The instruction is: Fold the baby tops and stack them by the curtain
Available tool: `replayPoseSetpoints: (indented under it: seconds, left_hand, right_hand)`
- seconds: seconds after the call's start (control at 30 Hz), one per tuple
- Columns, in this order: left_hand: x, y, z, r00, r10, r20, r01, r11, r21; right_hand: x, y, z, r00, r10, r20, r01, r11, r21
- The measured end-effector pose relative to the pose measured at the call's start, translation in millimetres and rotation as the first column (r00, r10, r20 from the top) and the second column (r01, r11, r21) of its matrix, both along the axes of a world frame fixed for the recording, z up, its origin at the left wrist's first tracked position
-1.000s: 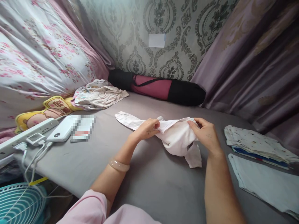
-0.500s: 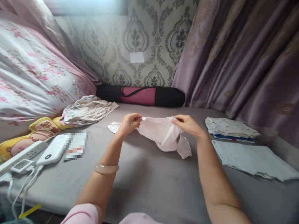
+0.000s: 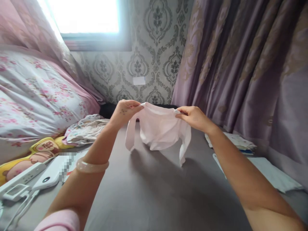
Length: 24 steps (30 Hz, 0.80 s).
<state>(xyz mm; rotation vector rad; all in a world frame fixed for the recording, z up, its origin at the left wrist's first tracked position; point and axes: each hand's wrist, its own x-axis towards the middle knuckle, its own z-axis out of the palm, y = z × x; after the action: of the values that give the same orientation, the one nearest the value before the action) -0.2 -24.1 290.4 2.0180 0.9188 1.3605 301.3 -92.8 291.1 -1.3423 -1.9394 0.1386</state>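
Note:
A small pale pink long-sleeved shirt hangs in the air above the grey bed sheet, its two sleeves dangling at the sides. My left hand pinches it at the left shoulder, by the neckline. At the right shoulder, the fingers of my right hand are closed on the cloth. Between both hands the neck edge is stretched nearly straight, while the body of the shirt sags in soft folds. A pale bangle circles my left forearm.
Folded clothes and a folded light blue cloth lie at the right. On the left are a crumpled garment, a yellow cushion, a white power bank and a power strip with cables. A dark rolled bag lies by the wall.
Both hands have lifted the shirt up off the bed, and its sleeves now hang free. The camera has tilted up, bringing more of the window into view.

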Motion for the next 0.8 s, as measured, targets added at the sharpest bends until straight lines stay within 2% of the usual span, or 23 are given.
replayPoseSetpoints:
  seconds: [0.07, 0.13, 0.2, 0.27, 0.33, 0.37, 0.43, 0.5, 0.57, 0.7, 0.8]
  left_hand:
    - [-11.5, -8.5, 10.5, 0.986, -0.154, 0.068, 0.162, 0.976, -0.146]
    - [-19.1, -8.4, 15.9, 0.964, -0.259, 0.060, 0.265, 0.923, -0.280]
    - [-17.7, -1.4, 16.4, 0.966, -0.259, -0.011, 0.241, 0.912, -0.331]
    - [-8.9, 7.1, 13.7, 0.989, -0.137, -0.055, 0.118, 0.959, -0.259]
    - [1.1, 12.6, 9.8, 0.999, -0.039, -0.017, 0.036, 0.986, -0.160]
    - [4.7, 13.9, 8.0, 0.999, -0.045, 0.010, 0.046, 0.989, -0.142]
    - [7.6, 14.3, 5.4, 0.991, -0.134, 0.024, 0.136, 0.976, -0.172]
    - [6.9, 13.7, 3.8, 0.984, -0.179, 0.006, 0.176, 0.961, -0.212]
    - [5.6, 13.5, 2.5, 0.986, -0.164, -0.007, 0.159, 0.963, -0.216]
    - [5.7, 15.3, -0.4, 0.970, -0.228, 0.081, 0.241, 0.944, -0.227]
    - [6.1, 18.7, -3.3, 0.985, -0.162, 0.058, 0.171, 0.959, -0.225]
  right_hand:
    - [8.7, -14.2, 13.5, 0.975, 0.206, -0.081, -0.217, 0.961, -0.171]
    - [15.6, -19.5, 21.2, 0.942, 0.297, -0.158, -0.332, 0.899, -0.285]
    - [17.3, -14.8, 23.3, 0.940, 0.280, -0.196, -0.330, 0.896, -0.299]
    - [15.0, -5.1, 21.8, 0.952, 0.224, -0.209, -0.274, 0.927, -0.256]
    - [13.1, 3.5, 19.3, 0.952, 0.218, -0.214, -0.270, 0.929, -0.252]
    - [13.4, 6.3, 18.3, 0.946, 0.239, -0.221, -0.295, 0.916, -0.273]
    - [16.6, 9.0, 17.3, 0.932, 0.277, -0.234, -0.343, 0.882, -0.324]
    - [21.1, 9.8, 17.4, 0.939, 0.257, -0.229, -0.321, 0.894, -0.313]
    - [23.6, 10.4, 18.0, 0.947, 0.238, -0.215, -0.295, 0.910, -0.290]
    - [20.7, 12.9, 18.4, 0.936, 0.282, -0.209, -0.338, 0.885, -0.322]
    - [18.0, 14.9, 16.8, 0.952, 0.251, -0.172, -0.290, 0.922, -0.258]
